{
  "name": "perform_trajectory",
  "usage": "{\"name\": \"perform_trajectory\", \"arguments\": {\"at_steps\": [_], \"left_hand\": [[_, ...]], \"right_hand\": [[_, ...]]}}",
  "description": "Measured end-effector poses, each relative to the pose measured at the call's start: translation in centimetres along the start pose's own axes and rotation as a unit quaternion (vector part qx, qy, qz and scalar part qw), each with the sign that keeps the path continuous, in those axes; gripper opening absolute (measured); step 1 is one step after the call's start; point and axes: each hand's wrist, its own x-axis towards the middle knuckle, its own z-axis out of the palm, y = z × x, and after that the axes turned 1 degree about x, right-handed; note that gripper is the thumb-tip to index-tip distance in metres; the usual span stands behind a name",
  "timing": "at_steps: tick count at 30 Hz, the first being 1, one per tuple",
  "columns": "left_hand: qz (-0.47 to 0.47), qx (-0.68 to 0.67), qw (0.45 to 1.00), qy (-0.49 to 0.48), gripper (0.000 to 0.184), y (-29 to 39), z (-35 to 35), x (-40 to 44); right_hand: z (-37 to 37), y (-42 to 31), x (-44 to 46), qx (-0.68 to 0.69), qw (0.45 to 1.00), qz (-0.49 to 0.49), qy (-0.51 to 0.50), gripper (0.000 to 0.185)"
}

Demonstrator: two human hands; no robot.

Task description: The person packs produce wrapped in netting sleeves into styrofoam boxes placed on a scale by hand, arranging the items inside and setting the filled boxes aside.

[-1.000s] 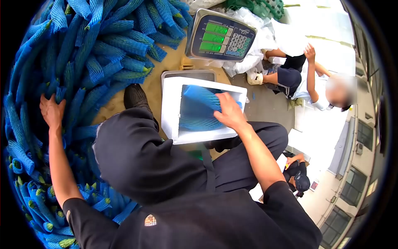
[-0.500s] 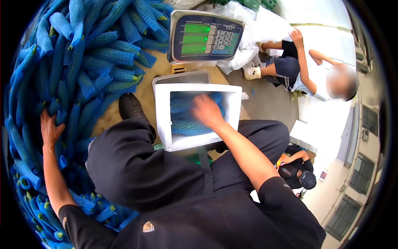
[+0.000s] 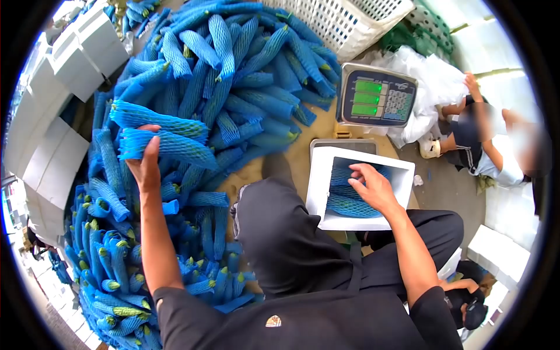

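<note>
My left hand (image 3: 146,166) is raised over the pile on the left, closed around two long green vegetables in blue net sleeves (image 3: 172,149); their exact kind is hidden by the netting. Inside a white foam box (image 3: 318,189), several more net-sleeved vegetables (image 3: 353,205) lie side by side. My right hand (image 3: 374,189) hovers at the box opening with fingers apart, holding nothing. The box rests on the pan (image 3: 344,143) of a scale, whose display (image 3: 377,95) is lit green.
A big heap of net-sleeved vegetables (image 3: 198,105) spreads along my left side. White foam boxes (image 3: 87,52) stand at the far left, and a white plastic crate (image 3: 344,26) at the back. Clear plastic bags (image 3: 426,76) lie behind the scale. Other people sit on the right.
My left hand has come up out of the heap with two net-sleeved vegetables. My right hand has drawn back slightly within the box opening. The view has swung left.
</note>
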Motion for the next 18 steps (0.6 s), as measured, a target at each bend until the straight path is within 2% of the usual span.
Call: {"name": "perform_trajectory", "arguments": {"at_steps": [3,5,7,9,11,13,15,17,18], "left_hand": [[0.027,-0.196,0.98,-0.016,0.037,5.7,2.9,1.0],[0.023,-0.265,0.962,-0.057,0.04,9.9,5.3,1.3],[0.031,-0.315,0.942,-0.112,0.042,13.2,7.6,1.8],[0.099,-0.376,0.9,-0.196,0.04,17.2,11.2,2.0],[0.06,-0.429,0.872,-0.226,0.039,20.3,15.2,1.0],[0.008,-0.435,0.851,-0.293,0.037,23.1,19.0,-0.8],[-0.077,-0.412,0.858,-0.297,0.033,23.8,21.7,-2.2],[-0.03,-0.41,0.876,-0.252,0.032,25.0,24.8,-3.9],[-0.053,-0.414,0.876,-0.241,0.031,24.5,25.1,-4.1]], "right_hand": [[-3.0,-8.2,-1.6,0.065,0.991,-0.11,0.044,0.04],[-5.0,-12.3,-2.2,0.081,0.978,-0.173,0.081,0.042],[-6.2,-14.7,-2.1,0.14,0.948,-0.26,0.118,0.049],[-7.1,-16.4,-1.5,0.077,0.924,-0.331,0.175,0.063],[-8.4,-18.0,-1.3,0.072,0.884,-0.402,0.226,0.073],[-9.7,-18.4,-1.9,0.155,0.884,-0.39,0.205,0.08],[-12.5,-17.3,-3.5,0.192,0.906,-0.342,0.161,0.082],[-13.4,-12.9,-5.1,0.129,0.924,-0.291,0.211,0.084],[-13.4,-9.9,-5.6,0.106,0.937,-0.271,0.195,0.081]]}}
